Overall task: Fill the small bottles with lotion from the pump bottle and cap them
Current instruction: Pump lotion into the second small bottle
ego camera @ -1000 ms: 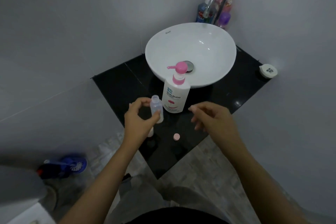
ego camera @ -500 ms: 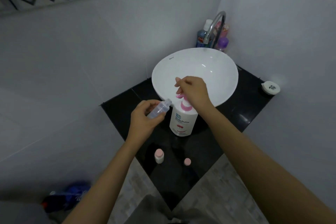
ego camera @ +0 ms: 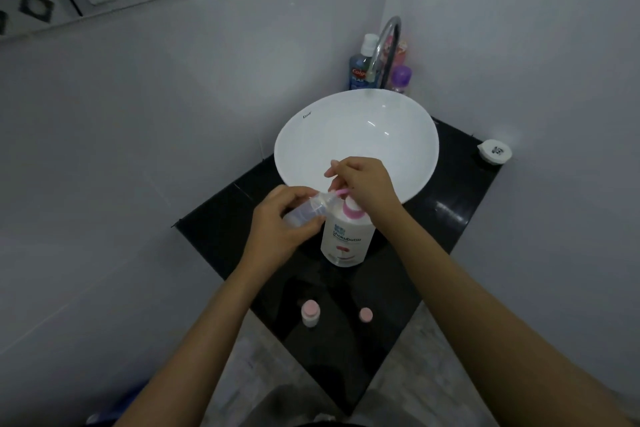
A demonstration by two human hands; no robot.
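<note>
A white pump bottle (ego camera: 347, 240) with a pink pump stands on the black counter (ego camera: 446, 218) in front of the basin. My right hand (ego camera: 367, 182) rests on top of its pump head, hiding most of it; only the pink spout shows. My left hand (ego camera: 282, 227) holds a small clear bottle (ego camera: 304, 210) tilted, its open mouth at the spout tip. A second small bottle (ego camera: 310, 313) with a pink cap stands near the counter's front corner. A loose pink cap (ego camera: 365, 315) lies to its right.
A white bowl basin (ego camera: 356, 135) sits at the counter's back, a chrome tap (ego camera: 386, 45) and several toiletry bottles (ego camera: 360, 69) behind it. A small white round container (ego camera: 494, 151) stands at the right corner. Walls close in on both sides.
My left hand has brought the small clear bottle up to the pump spout. My right hand has gone from open air onto the pump head. The view has tilted up.
</note>
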